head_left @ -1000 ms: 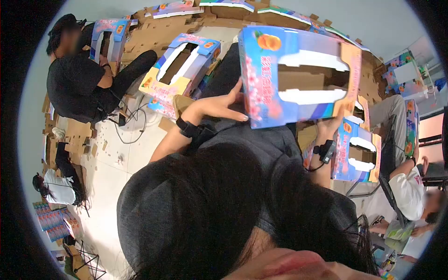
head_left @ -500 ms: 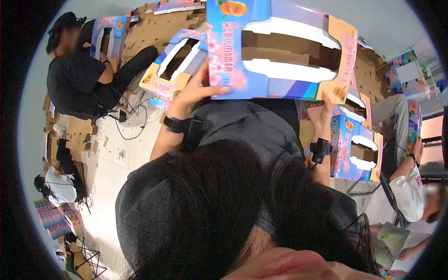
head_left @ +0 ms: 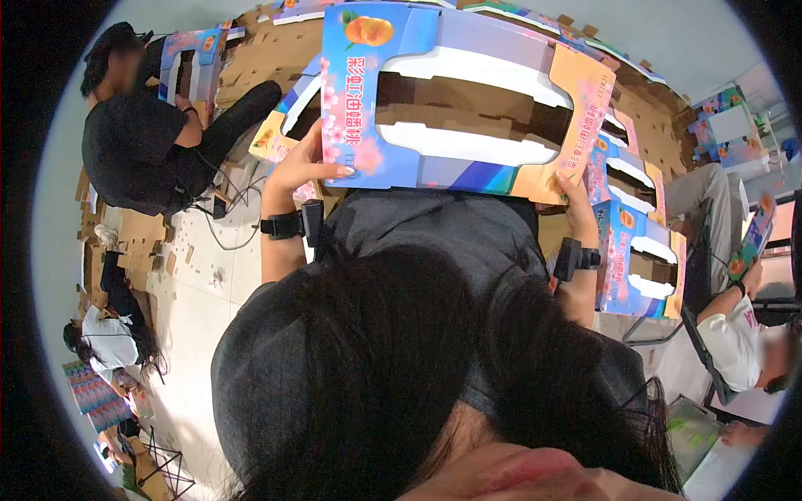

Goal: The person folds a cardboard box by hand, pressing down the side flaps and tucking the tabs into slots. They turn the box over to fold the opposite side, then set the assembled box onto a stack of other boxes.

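Note:
A printed cardboard fruit box (head_left: 415, 171) is held up in front of my body, with a peach picture, blossoms and a long cut-out window edged in white. My left hand (head_left: 299, 169) grips its blue left end, the thumb on the front face and the other fingers partly hidden behind. At the lower right corner, on the orange end, my right hand (head_left: 578, 200) is closed on the edge, with some fingers out of sight. Both wrists wear black strapped devices.
Similar boxes (head_left: 639, 259) are stacked at my right, and another box (head_left: 271, 144) lies partly hidden at my left. A person in black (head_left: 134, 142) sits at the left with a box. Another person (head_left: 731, 342) sits at the right. Flattened cardboard (head_left: 242, 67) covers the floor ahead.
The box has moved left and slightly down in view, both hands staying on it. It now covers more of the box at left, while more of the stack at right shows.

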Demonstrator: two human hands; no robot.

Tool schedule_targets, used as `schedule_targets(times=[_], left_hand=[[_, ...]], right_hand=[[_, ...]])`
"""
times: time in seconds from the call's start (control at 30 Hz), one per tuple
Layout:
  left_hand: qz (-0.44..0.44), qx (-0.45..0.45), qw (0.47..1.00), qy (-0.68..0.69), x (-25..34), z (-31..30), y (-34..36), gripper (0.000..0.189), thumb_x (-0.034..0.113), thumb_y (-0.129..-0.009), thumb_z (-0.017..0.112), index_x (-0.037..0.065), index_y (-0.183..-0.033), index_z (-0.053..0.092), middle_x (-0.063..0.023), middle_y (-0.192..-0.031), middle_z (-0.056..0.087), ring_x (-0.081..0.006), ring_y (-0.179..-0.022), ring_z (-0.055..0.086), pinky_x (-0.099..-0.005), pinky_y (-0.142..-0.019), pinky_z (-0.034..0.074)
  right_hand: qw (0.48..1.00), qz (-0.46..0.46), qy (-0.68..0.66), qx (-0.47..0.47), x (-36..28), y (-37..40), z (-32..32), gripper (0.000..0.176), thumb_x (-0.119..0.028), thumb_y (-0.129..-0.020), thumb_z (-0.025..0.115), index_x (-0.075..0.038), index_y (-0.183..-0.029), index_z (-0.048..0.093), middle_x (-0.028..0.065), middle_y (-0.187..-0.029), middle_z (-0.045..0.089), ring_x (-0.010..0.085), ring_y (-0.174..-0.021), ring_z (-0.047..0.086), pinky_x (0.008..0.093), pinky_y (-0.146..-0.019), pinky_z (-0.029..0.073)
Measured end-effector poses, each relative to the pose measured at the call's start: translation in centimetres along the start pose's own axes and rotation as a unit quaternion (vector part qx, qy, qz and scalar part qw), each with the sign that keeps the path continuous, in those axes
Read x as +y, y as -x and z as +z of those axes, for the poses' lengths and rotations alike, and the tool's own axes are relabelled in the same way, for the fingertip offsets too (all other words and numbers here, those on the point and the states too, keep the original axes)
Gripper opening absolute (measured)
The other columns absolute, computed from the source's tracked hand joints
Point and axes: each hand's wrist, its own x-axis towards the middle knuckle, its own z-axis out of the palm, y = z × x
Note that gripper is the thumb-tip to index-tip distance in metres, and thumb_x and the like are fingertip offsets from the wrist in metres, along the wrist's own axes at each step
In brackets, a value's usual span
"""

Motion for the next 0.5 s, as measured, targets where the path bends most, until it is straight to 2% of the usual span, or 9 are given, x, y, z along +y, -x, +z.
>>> schedule_targets(times=[0.1,0.27,0.4,0.43,0.5], left_hand=[[-0.007,-0.003,1.0,-0.021,-0.2,-0.1,-0.1,0.101,0.005,-0.068,0.082,0.003,-0.15,0.023,-0.0093,-0.136,0.049,-0.0182,-0.126,0.046,-0.0345,-0.105,0.038],[-0.031,-0.047,0.998,-0.042,0.7,0.6,-0.5,0.102,0.012,-0.069,0.085,0.001,-0.149,0.023,-0.0114,-0.135,0.049,-0.0191,-0.123,0.05,-0.0342,-0.102,0.041],[-0.049,0.001,0.998,-0.028,1.4,1.4,-0.6,0.095,0.014,-0.069,0.086,-0.001,-0.145,0.03,-0.0108,-0.129,0.055,-0.0187,-0.115,0.056,-0.034,-0.101,0.043],[-0.037,0.002,0.999,-0.023,1.8,1.8,-0.5,0.094,0.013,-0.07,0.086,-0.001,-0.145,0.031,-0.0109,-0.13,0.055,-0.0187,-0.116,0.055,-0.0341,-0.101,0.043],[-0.014,0.006,1.0,-0.014,2.3,2.4,-0.3,0.091,0.012,-0.071,0.085,-0.001,-0.144,0.032,-0.011,-0.131,0.054,-0.0186,-0.117,0.055,-0.0342,-0.101,0.043]], right_hand=[[0.996,-0.013,0.076,-0.052,-0.1,-0.3,-0.4,0.059,-0.025,-0.083,0.077,-0.001,-0.128,0.049,0.0025,-0.112,0.059,0.0132,-0.101,0.056,0.0278,-0.091,0.045],[0.989,-0.017,0.108,-0.097,-0.7,-0.4,-0.5,0.062,-0.025,-0.082,0.079,0.0,-0.129,0.047,0.0038,-0.114,0.059,0.0134,-0.104,0.055,0.0289,-0.091,0.046],[0.983,-0.01,0.164,-0.078,-1.3,-0.1,-0.4,0.068,-0.026,-0.082,0.079,0.002,-0.132,0.044,0.0074,-0.119,0.059,0.0162,-0.111,0.054,0.0328,-0.097,0.044],[0.973,-0.103,0.205,-0.029,-1.6,0.2,0.1,0.071,-0.026,-0.08,0.08,0.003,-0.133,0.043,0.0109,-0.122,0.058,0.0194,-0.115,0.053,0.0348,-0.099,0.042],[0.916,-0.284,0.276,0.071,-3.1,0.9,1.9,0.076,-0.026,-0.078,0.081,0.005,-0.134,0.041,0.0179,-0.127,0.056,0.0257,-0.121,0.051,0.0386,-0.104,0.039]])
